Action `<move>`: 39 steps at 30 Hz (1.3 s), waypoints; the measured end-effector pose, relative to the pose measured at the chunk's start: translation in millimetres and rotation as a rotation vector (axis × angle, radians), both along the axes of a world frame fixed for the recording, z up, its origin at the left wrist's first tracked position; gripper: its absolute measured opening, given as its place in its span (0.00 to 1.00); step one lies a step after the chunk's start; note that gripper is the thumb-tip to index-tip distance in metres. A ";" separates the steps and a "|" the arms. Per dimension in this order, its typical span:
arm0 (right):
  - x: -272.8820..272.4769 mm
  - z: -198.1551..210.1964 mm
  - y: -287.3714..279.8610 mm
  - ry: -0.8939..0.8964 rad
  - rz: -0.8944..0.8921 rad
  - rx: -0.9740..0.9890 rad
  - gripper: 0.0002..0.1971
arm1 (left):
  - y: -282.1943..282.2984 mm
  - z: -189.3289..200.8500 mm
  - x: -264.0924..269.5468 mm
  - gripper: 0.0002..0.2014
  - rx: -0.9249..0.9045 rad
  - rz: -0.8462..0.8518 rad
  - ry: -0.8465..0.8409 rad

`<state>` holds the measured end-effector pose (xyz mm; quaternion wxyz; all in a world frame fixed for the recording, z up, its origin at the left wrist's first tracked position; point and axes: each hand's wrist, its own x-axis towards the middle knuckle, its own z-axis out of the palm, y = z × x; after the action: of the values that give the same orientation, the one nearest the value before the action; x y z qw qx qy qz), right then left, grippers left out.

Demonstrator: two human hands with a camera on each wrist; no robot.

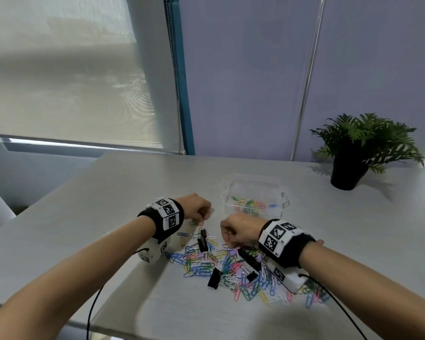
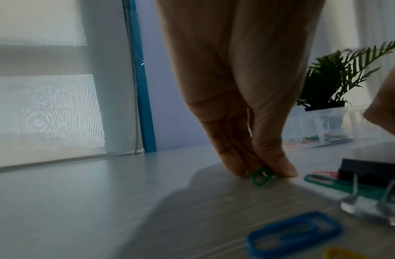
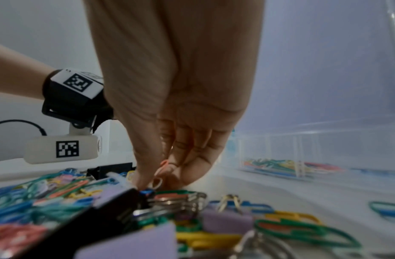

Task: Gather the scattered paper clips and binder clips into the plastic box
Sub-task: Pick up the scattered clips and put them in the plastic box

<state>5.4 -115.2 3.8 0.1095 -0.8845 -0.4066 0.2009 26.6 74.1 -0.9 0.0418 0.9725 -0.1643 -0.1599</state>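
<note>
A heap of coloured paper clips (image 1: 216, 263) and black binder clips (image 1: 203, 239) lies on the white table (image 1: 108, 192). Behind it stands the clear plastic box (image 1: 255, 197) holding several clips. My left hand (image 1: 196, 207) is at the heap's far left edge and pinches a green paper clip (image 2: 262, 177) against the table between thumb and fingertip (image 2: 283, 168). My right hand (image 1: 238, 229) reaches down into the heap, its thumb and fingers (image 3: 196, 168) closed around a silver paper clip (image 3: 158, 182), with an orange clip (image 3: 164, 163) tucked in the fingers.
A potted fern (image 1: 361, 148) in a black pot stands at the table's back right. A window blind (image 1: 71, 82) and a lilac wall are behind. Black cables (image 1: 91, 312) run from both wrist cameras. Bare tabletop lies left of the heap.
</note>
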 end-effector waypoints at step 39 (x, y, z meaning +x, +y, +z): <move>-1.4 22.1 -9.8 -0.078 0.001 -0.153 0.16 | -8.3 39.6 -29.3 0.10 -0.186 -0.081 0.109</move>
<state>4.1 -125.1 25.9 0.0253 -0.8972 -0.3946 0.1967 -2.7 65.8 38.7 0.1344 0.9468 -0.2150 -0.1980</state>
